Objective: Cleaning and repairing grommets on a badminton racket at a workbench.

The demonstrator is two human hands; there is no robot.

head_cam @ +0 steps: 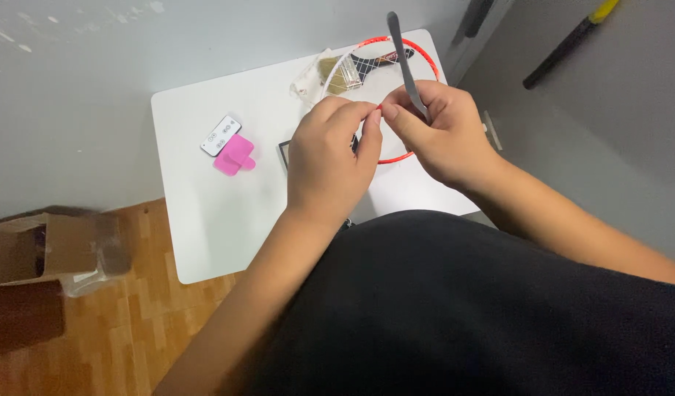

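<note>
Above the white worktop (205,220), both hands pinch the red-rimmed racket hoop (418,50) between them: left hand (330,158) closed on its edge, right hand (440,132) also gripping a grey upright tool (402,51).

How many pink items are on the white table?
1: a pink clip-like piece lies on the white table, beside a small white remote, left of the left hand. The hands may hide others.

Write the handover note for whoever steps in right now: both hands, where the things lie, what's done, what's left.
Left hand: fingertips pinched at the red-rimmed racket, over the white table.
Right hand: grips a grey flat tool, fingers meeting the left hand's.
Aside: white remote, pink clip, clear bag.
Done: part of the head shows strings.
Left: work at the rim appears unfinished.
</note>
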